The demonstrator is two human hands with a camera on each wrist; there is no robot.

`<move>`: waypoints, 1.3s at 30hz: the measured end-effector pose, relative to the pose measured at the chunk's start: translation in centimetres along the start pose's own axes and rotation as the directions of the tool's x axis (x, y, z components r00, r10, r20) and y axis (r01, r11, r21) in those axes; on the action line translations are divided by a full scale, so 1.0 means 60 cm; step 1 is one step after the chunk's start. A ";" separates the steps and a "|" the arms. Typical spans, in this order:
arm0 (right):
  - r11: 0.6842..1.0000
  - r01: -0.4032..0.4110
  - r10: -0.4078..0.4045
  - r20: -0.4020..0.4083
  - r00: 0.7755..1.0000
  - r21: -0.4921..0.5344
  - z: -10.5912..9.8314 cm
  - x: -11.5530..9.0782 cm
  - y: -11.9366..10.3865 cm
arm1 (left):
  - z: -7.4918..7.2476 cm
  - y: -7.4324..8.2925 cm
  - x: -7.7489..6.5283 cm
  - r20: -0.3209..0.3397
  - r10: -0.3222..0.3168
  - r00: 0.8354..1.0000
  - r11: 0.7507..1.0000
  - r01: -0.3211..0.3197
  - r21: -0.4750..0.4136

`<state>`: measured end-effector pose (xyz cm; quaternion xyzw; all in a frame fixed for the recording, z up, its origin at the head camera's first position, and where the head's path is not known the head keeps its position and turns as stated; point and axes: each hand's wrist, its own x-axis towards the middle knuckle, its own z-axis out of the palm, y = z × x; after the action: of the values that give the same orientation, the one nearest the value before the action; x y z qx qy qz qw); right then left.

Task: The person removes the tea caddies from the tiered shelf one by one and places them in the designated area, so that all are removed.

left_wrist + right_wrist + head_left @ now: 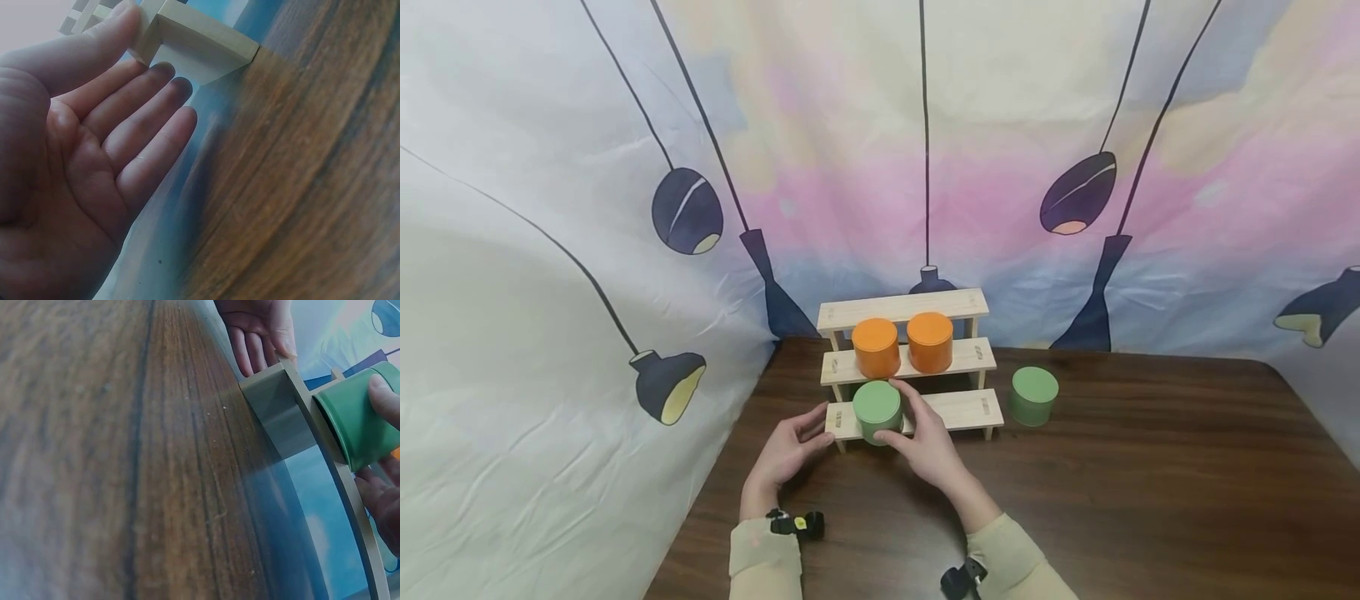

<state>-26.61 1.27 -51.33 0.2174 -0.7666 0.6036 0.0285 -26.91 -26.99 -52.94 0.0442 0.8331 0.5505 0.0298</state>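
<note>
My right hand [931,446] holds a green round tin [877,406], thumb at its front and fingers round its far right side. The tin stands on the lowest step of a light wooden three-tier stand [958,410], left of its middle. In the right wrist view the tin's base [350,415] meets the wooden board. My left hand [786,450] is at the left end of that step, its thumb [115,28] at the board's edge and its other fingers fairly straight. Two orange round tins, a left one [876,348] and a right one [930,343], stand side by side on the middle step.
Another green round tin [1033,397] stands on the dark wooden table [1120,483], just right of the stand. Behind the stand hangs a cloth [1000,125] printed with lamps, and more pale cloth runs along the left side of the table.
</note>
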 end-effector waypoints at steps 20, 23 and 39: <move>1.000 0.006 -0.006 -0.007 1.000 0.016 -0.001 -0.005 0.007 | 0.004 0.000 -0.004 -0.003 -0.008 1.000 1.000 0.008 -0.018; 0.999 0.007 -0.007 -0.012 1.000 0.034 -0.004 -0.007 0.006 | 0.004 0.000 -0.005 -0.004 -0.007 1.000 1.000 0.007 -0.022; 0.991 0.002 0.000 -0.009 1.000 0.137 -0.022 -0.005 0.000 | 0.002 0.000 -0.004 -0.003 -0.005 1.000 1.000 0.005 -0.029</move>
<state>-26.66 2.60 -51.08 0.2165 -0.7231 0.6557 0.0172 -26.68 -26.91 -53.01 0.0409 0.8252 0.5625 0.0307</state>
